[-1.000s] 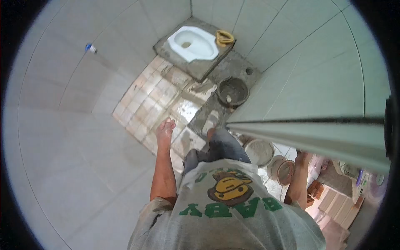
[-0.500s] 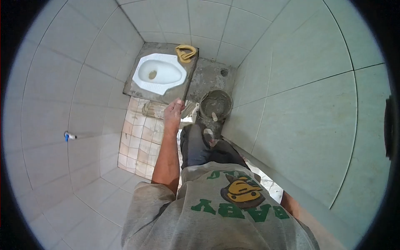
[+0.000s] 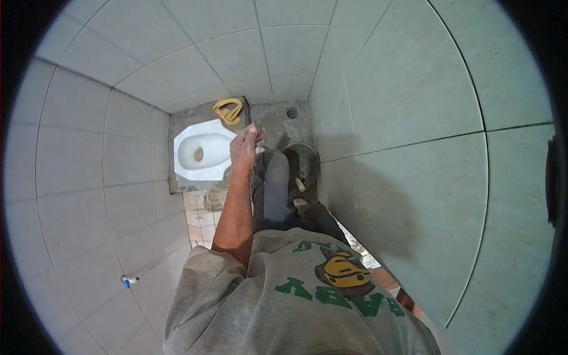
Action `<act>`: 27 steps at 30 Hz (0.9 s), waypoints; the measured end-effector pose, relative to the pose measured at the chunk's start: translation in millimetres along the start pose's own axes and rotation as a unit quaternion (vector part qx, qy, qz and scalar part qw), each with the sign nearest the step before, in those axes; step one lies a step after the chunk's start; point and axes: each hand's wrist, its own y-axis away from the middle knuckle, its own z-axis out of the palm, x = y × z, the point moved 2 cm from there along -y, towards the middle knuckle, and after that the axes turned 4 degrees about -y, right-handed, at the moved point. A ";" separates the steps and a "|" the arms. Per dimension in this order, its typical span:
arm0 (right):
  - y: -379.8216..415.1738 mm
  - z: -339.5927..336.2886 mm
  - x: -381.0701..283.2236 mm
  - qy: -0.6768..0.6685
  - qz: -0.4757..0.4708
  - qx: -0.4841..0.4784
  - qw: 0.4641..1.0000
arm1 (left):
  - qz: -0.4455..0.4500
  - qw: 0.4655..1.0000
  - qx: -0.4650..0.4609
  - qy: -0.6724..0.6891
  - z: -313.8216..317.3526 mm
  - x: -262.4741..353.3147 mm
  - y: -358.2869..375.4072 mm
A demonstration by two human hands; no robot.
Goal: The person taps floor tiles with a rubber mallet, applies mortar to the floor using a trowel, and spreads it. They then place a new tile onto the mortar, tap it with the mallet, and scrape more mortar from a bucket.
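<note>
My left hand (image 3: pixel 245 147) is raised in front of my left thigh, its fingers curled closed. A small pale bit shows beside the fingers, but I cannot make out what, if anything, they hold. Below and to the right stands a dark round bucket (image 3: pixel 309 164), partly hidden by my knee. A short light-coloured handle (image 3: pixel 300 184) sticks up at its near side. Left of the hand lies a white squat toilet pan (image 3: pixel 204 133), set in a grey cement base. My right hand is out of view.
A coiled yellow hose or strap (image 3: pixel 227 110) rests on the cement base behind the pan. A round drain hole (image 3: pixel 291 112) opens in the rough floor. Tiled walls stand close on both sides. A small blue-and-white tap (image 3: pixel 128 280) juts from the left wall.
The view has shifted, and I have moved closer to the pan and bucket. My left leg now covers part of the bucket. My left hand stays closed.
</note>
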 end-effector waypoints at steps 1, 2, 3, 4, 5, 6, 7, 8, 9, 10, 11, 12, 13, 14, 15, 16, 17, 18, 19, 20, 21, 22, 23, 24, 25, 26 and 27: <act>0.1 4.4 -1.9 -0.001 -0.003 0.002 1.000 | 0.009 1.000 -0.023 -0.003 6.2 1.4 -11.1; -3.2 9.1 -5.3 -0.002 -0.009 0.005 1.000 | 0.013 0.999 -0.035 -0.005 13.7 3.4 -22.3; -11.1 13.5 -10.2 -0.004 -0.018 0.009 1.000 | 0.020 0.998 -0.059 -0.016 25.2 5.5 -35.1; -16.9 17.1 -15.1 -0.005 -0.026 0.014 1.000 | 0.027 0.996 -0.084 -0.026 35.4 6.6 -46.6; -23.7 20.1 -21.2 -0.006 -0.036 0.020 0.999 | 0.034 0.994 -0.098 -0.027 44.4 7.0 -59.8; -31.0 23.6 -27.3 -0.008 -0.046 0.028 0.999 | 0.042 0.989 -0.130 -0.057 52.7 6.3 -73.5; -37.9 27.3 -32.2 -0.009 -0.054 0.036 0.998 | 0.050 0.982 -0.161 -0.089 61.8 7.5 -86.2; -39.2 32.9 -35.3 -0.010 -0.061 0.047 0.997 | 0.051 0.975 -0.187 -0.113 68.2 10.1 -95.8; -47.0 38.8 -41.5 -0.012 -0.070 0.059 0.996 | 0.061 0.970 -0.206 -0.115 73.4 15.6 -106.3; -75.5 42.5 -49.0 -0.017 -0.079 0.068 0.994 | 0.095 0.949 -0.228 -0.196 88.1 23.2 -125.9; -92.8 49.2 -58.7 -0.020 -0.095 0.083 0.992 | 0.137 0.919 -0.250 -0.271 96.2 29.4 -141.1; -108.2 56.0 -66.6 -0.022 -0.107 0.096 0.989 | 0.135 0.913 -0.267 -0.279 103.2 30.8 -155.7; -121.3 62.4 -73.1 -0.023 -0.116 0.110 0.987 | 0.130 0.905 -0.284 -0.288 108.9 26.9 -170.6; -136.8 66.7 -82.1 -0.022 -0.126 0.125 0.984 | 0.152 0.880 -0.316 -0.320 113.7 17.7 -196.1; -163.7 54.2 -87.4 -0.028 -0.133 0.133 0.982 | 0.171 0.853 -0.339 -0.359 135.0 14.5 -217.4; -175.3 52.6 -95.3 -0.025 -0.139 0.146 0.979 | 0.183 0.843 -0.356 -0.359 145.9 16.0 -232.9; -184.5 53.7 -99.2 -0.025 -0.142 0.158 0.977 | 0.177 0.841 -0.354 -0.368 153.9 16.5 -247.7; -185.3 53.9 -98.5 -0.027 -0.139 0.170 0.975 | 0.168 0.837 -0.353 -0.382 157.4 18.1 -255.1; -185.8 55.8 -101.4 -0.028 -0.133 0.184 0.973 | 0.172 0.824 -0.373 -0.390 160.1 25.8 -264.5; -184.6 58.7 -107.5 -0.028 -0.127 0.204 0.970 | 0.160 0.805 -0.407 -0.400 165.1 37.4 -279.0; -174.9 55.0 -109.2 -0.027 -0.120 0.234 0.964 | 0.150 0.780 -0.447 -0.411 174.6 45.0 -288.6; -151.7 60.3 -109.6 -0.028 -0.110 0.277 0.954 | 0.169 0.730 -0.478 -0.459 170.5 50.5 -299.8; -119.7 53.4 -111.1 -0.027 -0.103 0.326 0.939 | 0.198 0.674 -0.506 -0.500 171.0 53.4 -307.3; -97.0 36.2 -110.3 -0.023 -0.095 0.372 0.923 | 0.324 0.516 -0.573 -0.548 186.7 22.6 -337.6; -70.4 21.2 -111.7 -0.015 -0.093 0.419 0.903 | 0.312 0.433 -0.597 -0.599 204.2 12.8 -341.9; -45.0 7.2 -115.4 -0.005 -0.093 0.463 0.881 | 0.321 0.389 -0.633 -0.587 221.5 28.5 -320.2; -17.0 -5.4 -118.7 0.004 -0.093 0.504 0.859 | 0.225 0.474 -0.704 -0.479 228.4 -1.3 -331.1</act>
